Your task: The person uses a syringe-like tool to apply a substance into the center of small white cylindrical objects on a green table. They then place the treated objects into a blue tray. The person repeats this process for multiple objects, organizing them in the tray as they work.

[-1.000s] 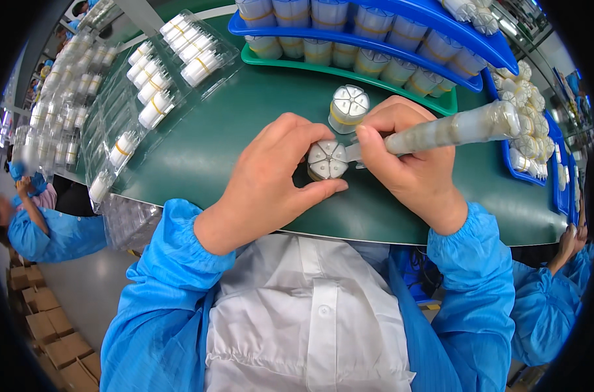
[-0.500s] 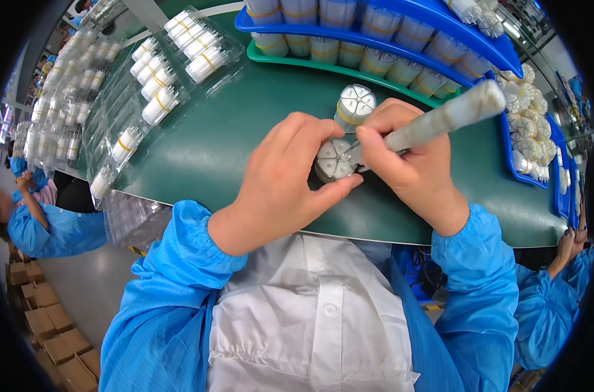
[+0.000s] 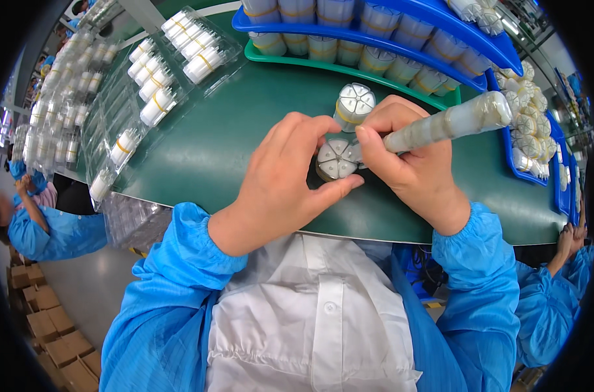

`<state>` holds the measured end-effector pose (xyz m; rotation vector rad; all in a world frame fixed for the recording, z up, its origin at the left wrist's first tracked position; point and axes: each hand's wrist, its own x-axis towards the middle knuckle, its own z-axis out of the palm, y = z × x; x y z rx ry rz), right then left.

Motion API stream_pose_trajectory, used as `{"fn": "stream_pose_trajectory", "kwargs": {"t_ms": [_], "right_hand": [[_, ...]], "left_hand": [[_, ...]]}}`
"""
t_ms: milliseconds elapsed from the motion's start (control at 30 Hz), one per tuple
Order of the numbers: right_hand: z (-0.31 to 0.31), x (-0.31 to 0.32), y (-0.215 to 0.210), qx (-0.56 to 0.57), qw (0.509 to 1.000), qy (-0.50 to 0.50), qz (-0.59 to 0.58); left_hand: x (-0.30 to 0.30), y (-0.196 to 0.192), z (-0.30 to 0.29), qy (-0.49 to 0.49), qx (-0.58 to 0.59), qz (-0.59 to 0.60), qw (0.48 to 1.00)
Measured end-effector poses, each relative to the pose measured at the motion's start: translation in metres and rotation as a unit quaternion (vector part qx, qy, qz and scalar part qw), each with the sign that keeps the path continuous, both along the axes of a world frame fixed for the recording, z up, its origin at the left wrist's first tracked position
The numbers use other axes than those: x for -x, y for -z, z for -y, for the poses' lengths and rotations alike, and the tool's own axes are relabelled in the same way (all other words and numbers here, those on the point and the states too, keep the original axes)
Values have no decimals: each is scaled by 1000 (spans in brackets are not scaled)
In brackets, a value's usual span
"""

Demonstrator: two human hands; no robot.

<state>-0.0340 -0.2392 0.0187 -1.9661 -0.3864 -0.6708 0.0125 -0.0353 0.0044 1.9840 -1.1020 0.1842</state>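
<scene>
My left hand (image 3: 280, 176) curls its fingers and thumb around a short round bundle (image 3: 337, 159) of white wedge-shaped pieces, which stands on the green tabletop (image 3: 225, 140). In a pen grip, my right hand (image 3: 411, 166) holds a thick stick-shaped tool (image 3: 450, 121) with a pale, wrapped-looking handle. Its handle slants up to the right, and its thin tip reaches the right side of the bundle; exact contact is hard to make out. Just beyond stands a second bundle (image 3: 356, 102), with a yellow band around it, close to the fingers of my right hand.
Blue trays (image 3: 349, 36) and a green tray (image 3: 297, 57) at the back hold rows of banded bundles. More bundles fill a blue bin (image 3: 529, 176) at right. Clear plastic trays (image 3: 123, 108) with white bundles lie at left. Other people in blue sit on both sides.
The tool's handle has swung slightly to the right and down. The bundle in my left hand is turned a little, and both hands stay nearly in place.
</scene>
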Motion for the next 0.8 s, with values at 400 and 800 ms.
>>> {"fn": "stream_pose_trajectory", "kwargs": {"t_ms": [400,800], "right_hand": [[2,0,0,28,1000,-10,6],[3,2,-1,-32,999,-13,-30]], "left_hand": [[1,-4,1,30,26,-1,999],[0,0,1,64,49,-8,997]]}}
